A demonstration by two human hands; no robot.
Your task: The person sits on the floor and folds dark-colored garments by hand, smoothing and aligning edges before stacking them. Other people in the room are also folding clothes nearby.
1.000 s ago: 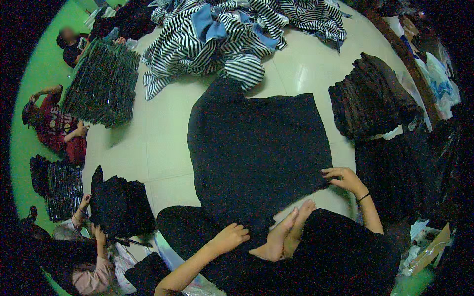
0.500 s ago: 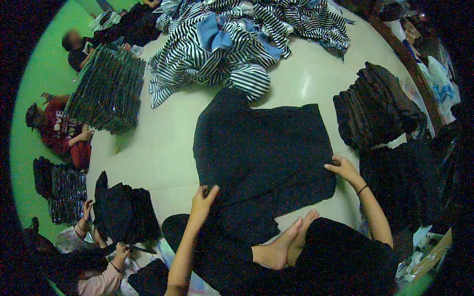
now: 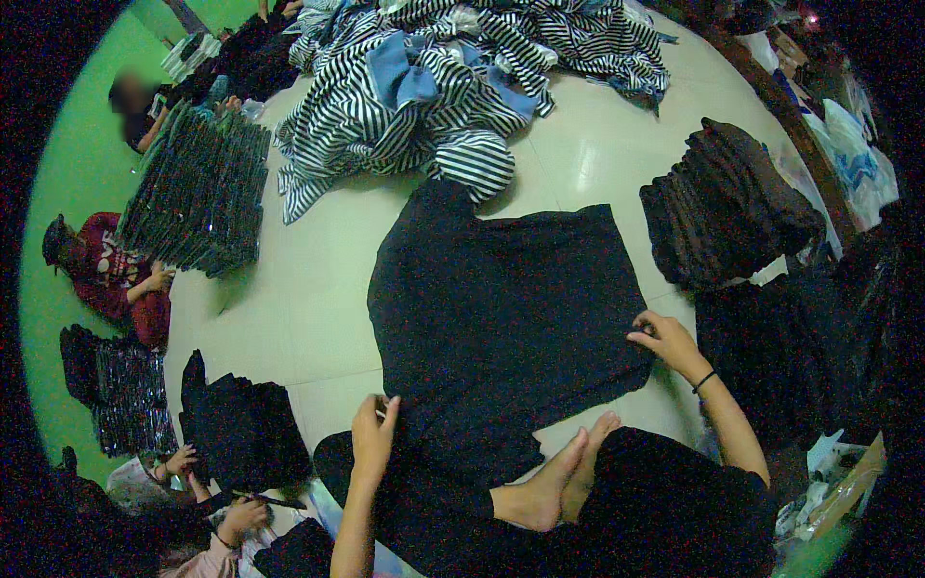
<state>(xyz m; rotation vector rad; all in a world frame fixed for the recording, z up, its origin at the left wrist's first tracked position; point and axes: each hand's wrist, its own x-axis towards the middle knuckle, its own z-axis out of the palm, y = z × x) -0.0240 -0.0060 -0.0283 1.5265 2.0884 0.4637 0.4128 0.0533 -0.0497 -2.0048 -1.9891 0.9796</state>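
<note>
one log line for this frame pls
left hand: grips black garment near edge | right hand: grips its right edge | garment: flat on floor

Head-worn fisheye, looking down, seemingly near floor [image 3: 318, 289]

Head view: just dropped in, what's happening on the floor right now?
A person sits on the pale floor with a black garment spread flat in front of them. Their left hand pinches its near left edge and their right hand grips its right edge. A heap of striped clothes lies beyond, and a stack of folded dark garments sits to the right. Other people work on the left.
</note>
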